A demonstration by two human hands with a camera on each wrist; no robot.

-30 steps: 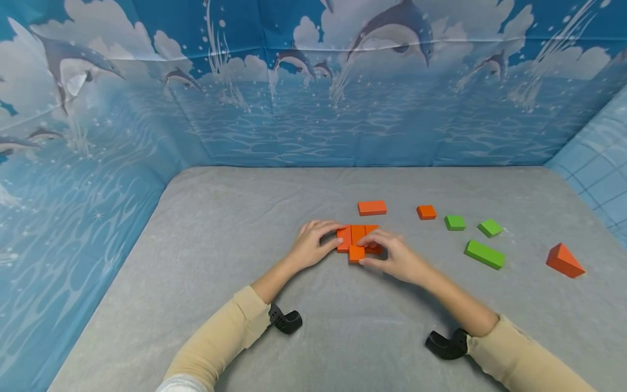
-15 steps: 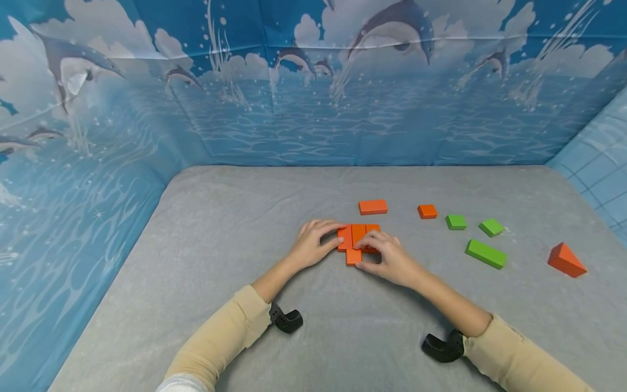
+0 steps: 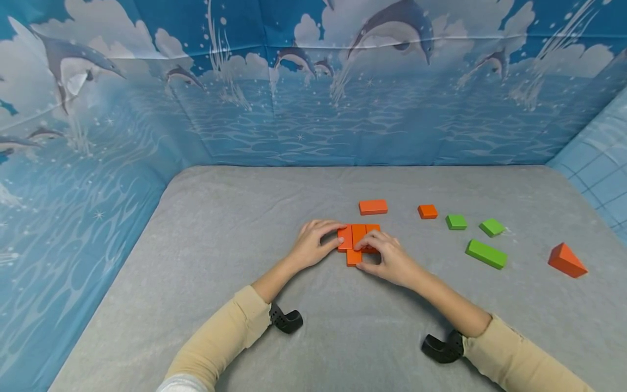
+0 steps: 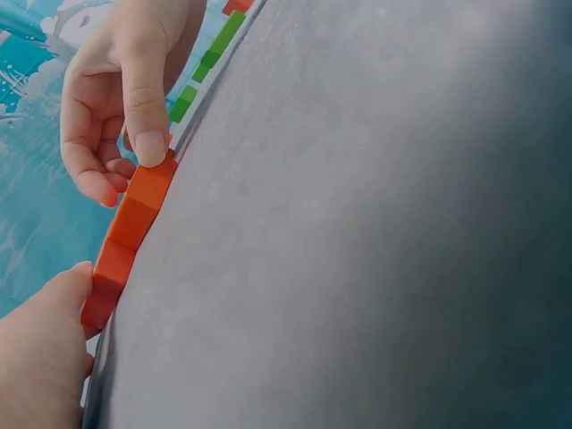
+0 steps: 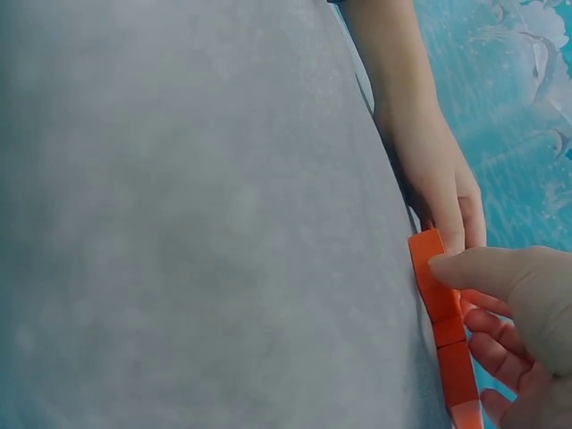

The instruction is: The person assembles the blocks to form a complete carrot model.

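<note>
The right hand pinches a small orange block between thumb and forefinger; the block lies against the near side of a row of 3 orange blocks, close to its middle. The left hand has thumb and forefinger bent around the outer edge of the row's left block, apparently bracing it. Fitting the small block to the row looks like the step in hand; the next move seems to call for squaring it up, then loosening the right fingers without dragging its neighbours. Just beyond the row, apart from it, lies a long orange block. Right of the row and slightly beyond it are a flat orange square and 2 small green blocks. A long green block sits well right of the row; farthest right of it is an orange triangular block. All rest on a grey table.
</note>
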